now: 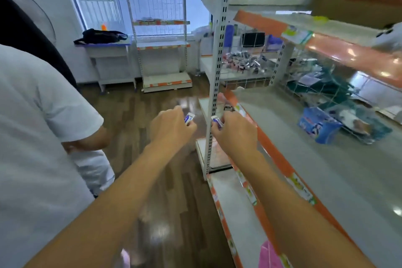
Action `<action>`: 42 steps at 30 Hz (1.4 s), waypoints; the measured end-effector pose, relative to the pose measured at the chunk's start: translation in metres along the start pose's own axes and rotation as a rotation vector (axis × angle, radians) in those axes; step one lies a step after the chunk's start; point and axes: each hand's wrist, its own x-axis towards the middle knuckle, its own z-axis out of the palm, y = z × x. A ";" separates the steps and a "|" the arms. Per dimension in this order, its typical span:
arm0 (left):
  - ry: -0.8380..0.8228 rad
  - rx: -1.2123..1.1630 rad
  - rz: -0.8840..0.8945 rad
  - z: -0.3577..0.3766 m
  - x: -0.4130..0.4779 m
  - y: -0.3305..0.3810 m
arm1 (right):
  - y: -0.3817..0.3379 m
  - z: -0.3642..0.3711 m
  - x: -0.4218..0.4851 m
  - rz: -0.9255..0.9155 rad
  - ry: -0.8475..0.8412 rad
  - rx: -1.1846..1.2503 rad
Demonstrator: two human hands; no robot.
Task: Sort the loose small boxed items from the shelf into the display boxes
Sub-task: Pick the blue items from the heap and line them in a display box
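Blue-and-white box (pixel 189 118), pinched in your left hand (pixel 171 128), left of the perforated upright (pixel 219 50). Your right hand (pixel 236 131) grips a second box (pixel 217 121) beside it.

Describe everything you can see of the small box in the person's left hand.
The small box is white with a blue patch and looks like cardboard. Only its upper end shows, tilted up to the right out of the left hand, which pinches it. It is held in the air over the wooden floor, left of the shelf upright.
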 end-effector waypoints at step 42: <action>-0.028 -0.053 0.030 0.228 0.815 -0.177 | -0.123 0.377 0.740 0.154 -0.039 0.017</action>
